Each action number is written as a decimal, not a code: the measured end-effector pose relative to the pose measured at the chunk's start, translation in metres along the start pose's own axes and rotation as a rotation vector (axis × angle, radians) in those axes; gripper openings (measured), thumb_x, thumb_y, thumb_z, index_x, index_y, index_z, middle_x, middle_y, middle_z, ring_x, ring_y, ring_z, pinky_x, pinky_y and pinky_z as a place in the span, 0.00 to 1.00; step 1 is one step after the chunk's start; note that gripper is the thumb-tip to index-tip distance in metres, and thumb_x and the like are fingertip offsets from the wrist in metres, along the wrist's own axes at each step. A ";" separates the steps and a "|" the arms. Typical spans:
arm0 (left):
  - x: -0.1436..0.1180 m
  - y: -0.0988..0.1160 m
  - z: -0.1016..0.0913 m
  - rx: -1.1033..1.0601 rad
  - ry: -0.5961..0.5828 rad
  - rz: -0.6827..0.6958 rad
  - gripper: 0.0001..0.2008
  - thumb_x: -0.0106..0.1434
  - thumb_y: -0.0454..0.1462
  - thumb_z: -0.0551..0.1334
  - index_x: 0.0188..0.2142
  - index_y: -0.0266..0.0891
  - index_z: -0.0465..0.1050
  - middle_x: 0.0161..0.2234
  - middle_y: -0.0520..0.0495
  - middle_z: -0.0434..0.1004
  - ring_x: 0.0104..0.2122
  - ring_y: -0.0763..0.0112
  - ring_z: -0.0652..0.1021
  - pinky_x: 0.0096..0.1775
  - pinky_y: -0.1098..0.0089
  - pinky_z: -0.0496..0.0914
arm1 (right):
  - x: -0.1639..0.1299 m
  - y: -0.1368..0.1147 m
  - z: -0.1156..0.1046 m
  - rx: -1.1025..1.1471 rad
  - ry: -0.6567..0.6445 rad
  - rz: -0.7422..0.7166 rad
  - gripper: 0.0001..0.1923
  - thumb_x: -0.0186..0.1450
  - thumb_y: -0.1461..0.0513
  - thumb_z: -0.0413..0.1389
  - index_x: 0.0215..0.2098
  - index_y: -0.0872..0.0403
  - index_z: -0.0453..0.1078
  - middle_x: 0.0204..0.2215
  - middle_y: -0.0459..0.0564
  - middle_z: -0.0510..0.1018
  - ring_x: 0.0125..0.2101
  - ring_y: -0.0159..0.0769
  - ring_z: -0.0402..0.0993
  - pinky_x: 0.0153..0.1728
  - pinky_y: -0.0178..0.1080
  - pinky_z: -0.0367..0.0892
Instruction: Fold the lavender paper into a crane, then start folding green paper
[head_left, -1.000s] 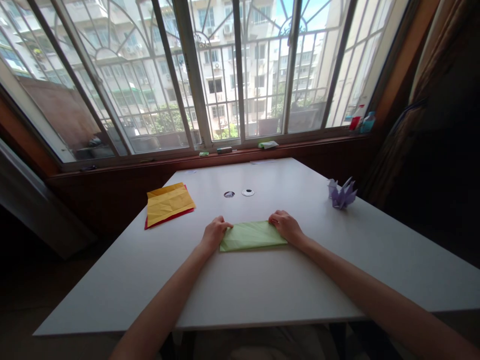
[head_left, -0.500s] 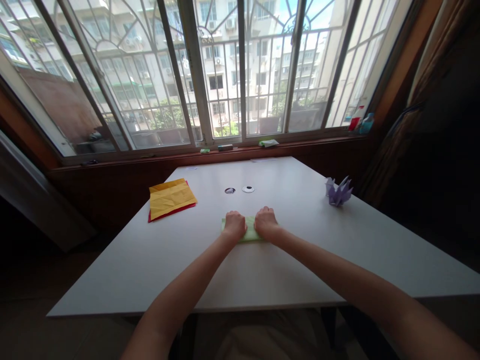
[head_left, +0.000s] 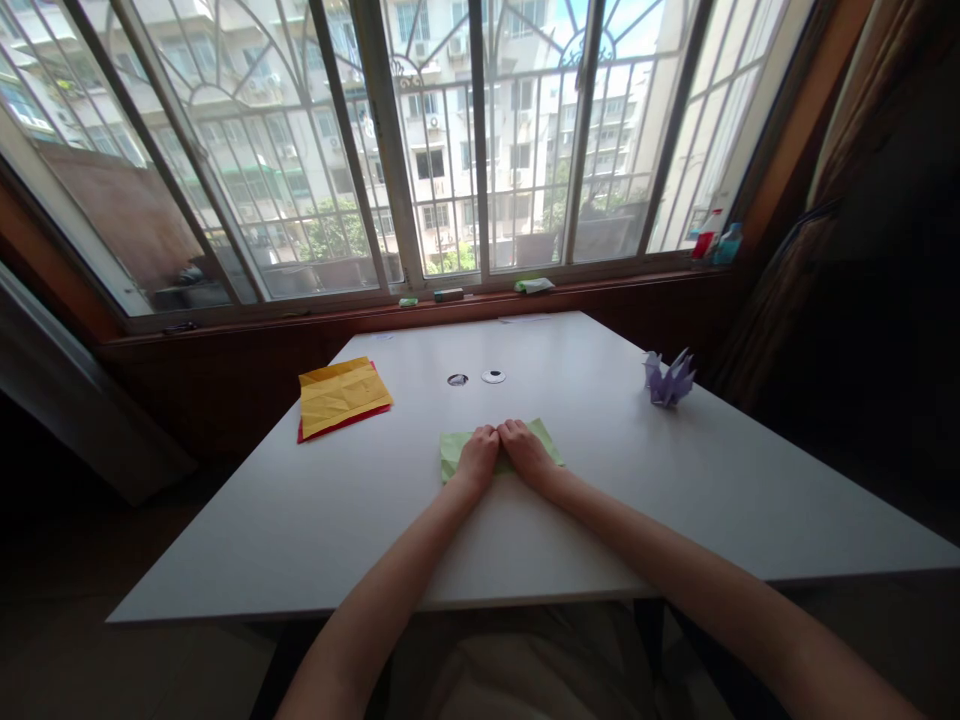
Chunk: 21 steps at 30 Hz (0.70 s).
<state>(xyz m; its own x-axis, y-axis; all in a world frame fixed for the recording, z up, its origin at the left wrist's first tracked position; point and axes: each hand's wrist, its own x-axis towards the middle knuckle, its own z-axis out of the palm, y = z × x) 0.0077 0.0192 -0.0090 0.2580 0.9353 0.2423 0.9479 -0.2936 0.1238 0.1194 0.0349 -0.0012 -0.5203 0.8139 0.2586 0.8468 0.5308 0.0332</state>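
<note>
"Middle of the frame, and it's the green paper (head_left: 454, 452), lying on the white counter (head_left: 525, 550), both hands right on top of it!"

"And how are those hands looking?"

"Tight together! Left hand (head_left: 480, 456) and right hand (head_left: 524, 450) meet, touching, over the paper's middle, fingers curled in narrow. The fingertips are tucked out of sight, so I can't tell whether they pinch the paper or just press it."

"Plenty of paper showing, though: a creased end out to the left, another slanting up past the right hand."

"Now left of centre, there's the yellow sheet (head_left: 345, 392), creased as well, lying over the red sheet (head_left: 337, 426), which peeks out along the lower edge."

"And across on the right, it's the purple origami (head_left: 670, 381), all points, well apart from the hands!"

"Just above centre, two round holes (head_left: 457, 380) side by side in the counter. Upper right, a red bottle (head_left: 706, 238) stands just beside a blue bottle (head_left: 729, 246), up on the sill (head_left: 345, 309)."
</note>
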 end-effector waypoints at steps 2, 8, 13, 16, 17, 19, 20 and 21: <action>-0.004 0.001 0.003 -0.022 0.024 0.000 0.15 0.62 0.41 0.55 0.47 0.37 0.64 0.46 0.43 0.67 0.42 0.67 0.72 0.42 0.60 0.69 | -0.003 -0.003 0.003 0.042 0.012 0.002 0.15 0.64 0.58 0.49 0.47 0.55 0.63 0.46 0.52 0.68 0.42 0.35 0.68 0.41 0.44 0.67; -0.017 0.005 0.011 -0.049 0.024 -0.040 0.18 0.65 0.39 0.50 0.53 0.37 0.59 0.54 0.40 0.61 0.53 0.62 0.65 0.52 0.57 0.61 | -0.011 -0.007 0.014 0.145 0.011 0.031 0.17 0.66 0.60 0.45 0.52 0.56 0.60 0.52 0.56 0.65 0.50 0.39 0.63 0.49 0.46 0.61; -0.026 -0.005 0.008 -0.028 -0.042 -0.161 0.25 0.65 0.41 0.43 0.59 0.30 0.51 0.61 0.38 0.49 0.60 0.58 0.51 0.58 0.58 0.50 | -0.016 0.003 0.016 0.176 -0.080 0.081 0.26 0.66 0.57 0.38 0.58 0.64 0.52 0.60 0.60 0.53 0.60 0.44 0.47 0.57 0.45 0.47; -0.034 -0.015 0.003 -0.008 -0.060 -0.215 0.28 0.64 0.44 0.41 0.59 0.29 0.49 0.61 0.38 0.47 0.61 0.58 0.50 0.59 0.59 0.48 | -0.020 0.009 0.012 0.178 -0.117 0.105 0.32 0.66 0.51 0.36 0.60 0.64 0.49 0.61 0.59 0.50 0.61 0.43 0.44 0.58 0.45 0.43; -0.037 -0.018 0.002 -0.002 -0.064 -0.229 0.29 0.64 0.45 0.41 0.59 0.29 0.49 0.62 0.38 0.46 0.61 0.58 0.49 0.59 0.59 0.47 | -0.022 0.011 0.011 0.176 -0.126 0.114 0.33 0.65 0.50 0.36 0.60 0.64 0.48 0.61 0.59 0.49 0.61 0.43 0.43 0.58 0.45 0.43; -0.042 -0.025 -0.001 0.010 -0.074 -0.252 0.29 0.64 0.46 0.40 0.59 0.28 0.49 0.62 0.38 0.45 0.61 0.58 0.49 0.59 0.59 0.47 | -0.025 0.017 0.007 0.170 -0.143 0.134 0.35 0.65 0.48 0.35 0.61 0.64 0.47 0.61 0.59 0.48 0.61 0.42 0.42 0.59 0.44 0.42; -0.044 -0.028 -0.002 0.016 -0.079 -0.261 0.30 0.64 0.46 0.40 0.59 0.28 0.48 0.62 0.38 0.45 0.61 0.59 0.49 0.59 0.60 0.47 | -0.026 0.020 0.006 0.167 -0.152 0.145 0.35 0.65 0.48 0.34 0.61 0.64 0.46 0.62 0.58 0.47 0.61 0.42 0.41 0.58 0.44 0.42; -0.045 -0.030 -0.002 0.021 -0.083 -0.268 0.30 0.64 0.46 0.40 0.59 0.28 0.48 0.62 0.38 0.45 0.61 0.60 0.49 0.59 0.60 0.47 | -0.027 0.023 0.005 0.163 -0.160 0.155 0.36 0.64 0.47 0.34 0.61 0.64 0.46 0.62 0.58 0.47 0.61 0.42 0.41 0.58 0.44 0.42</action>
<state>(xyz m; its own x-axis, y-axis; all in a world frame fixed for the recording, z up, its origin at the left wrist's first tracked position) -0.0327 -0.0145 -0.0213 0.0112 0.9923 0.1235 0.9878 -0.0302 0.1530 0.1528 0.0260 -0.0122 -0.4074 0.9086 0.0921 0.8956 0.4172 -0.1545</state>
